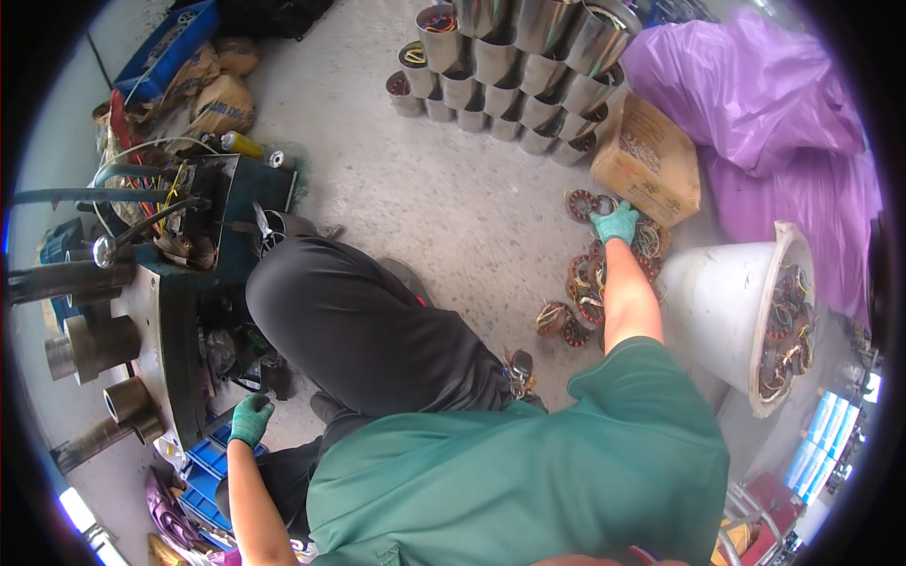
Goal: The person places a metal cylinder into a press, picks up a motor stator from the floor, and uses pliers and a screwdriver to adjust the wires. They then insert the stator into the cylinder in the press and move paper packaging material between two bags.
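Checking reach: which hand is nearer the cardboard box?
Right. The right hand is at the wound stators, close beside the cardboard box. The left hand is well away, across the person's legs, near the blue plastic crates.

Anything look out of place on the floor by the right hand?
Possibly: wound rings lie in a loose heap beneath and around the right hand, beside the white bucket. Similar rings sit inside the bucket, so the heap looks untidy. No clear damage is visible.

Right hand (615,224) far forward
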`<state>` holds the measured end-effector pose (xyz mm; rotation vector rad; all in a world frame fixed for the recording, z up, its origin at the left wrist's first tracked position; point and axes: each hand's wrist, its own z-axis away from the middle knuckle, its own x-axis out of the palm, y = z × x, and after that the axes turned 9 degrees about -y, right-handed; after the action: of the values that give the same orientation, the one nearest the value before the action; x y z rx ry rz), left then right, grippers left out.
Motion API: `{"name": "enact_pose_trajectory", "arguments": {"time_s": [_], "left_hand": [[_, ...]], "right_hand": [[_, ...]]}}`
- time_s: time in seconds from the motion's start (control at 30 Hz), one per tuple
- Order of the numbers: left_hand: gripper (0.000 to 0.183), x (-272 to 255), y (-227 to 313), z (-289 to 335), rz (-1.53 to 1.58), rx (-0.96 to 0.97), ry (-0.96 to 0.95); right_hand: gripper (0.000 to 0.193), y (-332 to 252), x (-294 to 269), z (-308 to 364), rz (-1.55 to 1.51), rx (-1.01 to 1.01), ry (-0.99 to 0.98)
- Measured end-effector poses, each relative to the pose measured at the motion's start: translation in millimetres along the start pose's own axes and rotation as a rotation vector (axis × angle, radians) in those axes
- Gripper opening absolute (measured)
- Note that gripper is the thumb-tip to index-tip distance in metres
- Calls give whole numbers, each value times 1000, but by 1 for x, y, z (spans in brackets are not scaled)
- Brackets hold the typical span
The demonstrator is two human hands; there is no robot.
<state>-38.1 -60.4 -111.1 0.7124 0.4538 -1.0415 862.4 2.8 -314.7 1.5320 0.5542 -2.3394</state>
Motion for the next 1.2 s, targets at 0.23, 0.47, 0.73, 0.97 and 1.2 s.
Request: {"name": "enact_pose_trajectory", "arguments": {"time_s": [0.23, 0.47, 0.73, 0.97, 1.2], "left_hand": [[30, -6, 15, 11, -96, 11, 14], [32, -5, 19, 3, -105, 59, 6], [33, -21, 31, 0, -87, 163, 47], [28, -56, 49, 0, 377, 135, 74], [29, -76, 68, 14, 317, 210, 165]], "right_hand": [[96, -42, -11, 8, 49, 115, -140], [73, -72, 24, 9, 340, -320, -143], [75, -125, 73, 107, 370, -670, -302], [66, -128, 83, 174, 360, -981, -134], [55, -120, 83, 183, 495, -952, -121]]}}
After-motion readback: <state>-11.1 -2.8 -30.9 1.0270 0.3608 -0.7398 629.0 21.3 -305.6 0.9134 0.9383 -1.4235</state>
